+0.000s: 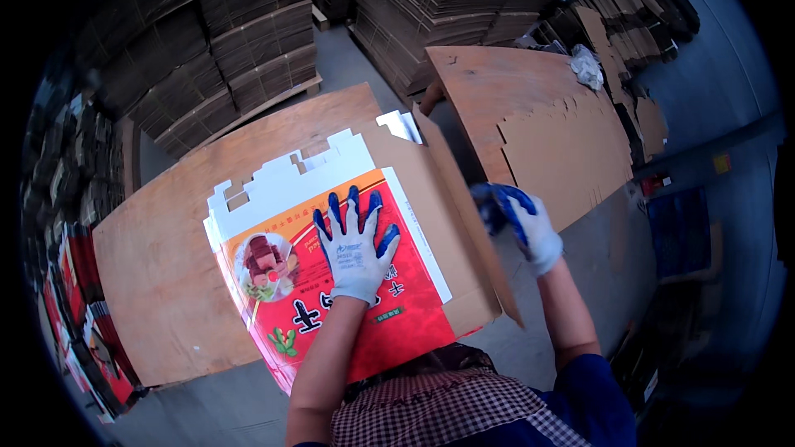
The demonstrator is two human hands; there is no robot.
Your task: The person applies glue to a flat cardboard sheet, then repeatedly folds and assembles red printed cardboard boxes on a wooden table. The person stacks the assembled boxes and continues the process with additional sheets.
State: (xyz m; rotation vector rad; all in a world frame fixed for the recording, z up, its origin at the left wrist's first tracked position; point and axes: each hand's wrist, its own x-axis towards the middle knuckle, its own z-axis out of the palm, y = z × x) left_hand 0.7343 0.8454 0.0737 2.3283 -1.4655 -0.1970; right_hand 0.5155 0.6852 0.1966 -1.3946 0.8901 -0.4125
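1. While the left hand (354, 250), in a white glove with blue fingertips, lies flat and spread on the red printed cardboard box blank (331, 281), it grasps nothing; the palm seems to pin the sheet down so it stays square.
2. Just right of that hand, the plain brown cardboard flap (464, 223) stands up on edge, likely being folded over along its crease.
3. The right hand (522, 223), gloved alike, is curled at the flap's outer side with fingers bent; whether it truly clamps the edge I cannot tell.
4. Under both hands spreads the wooden plywood worktable (166, 265), bearing the blank at its near edge.
5. Beyond the right hand, flat brown die-cut cardboard sheets (546, 132) lie on another surface.
6. Farthest off, tall stacks of bundled brown cardboard (248, 41) stand well apart.
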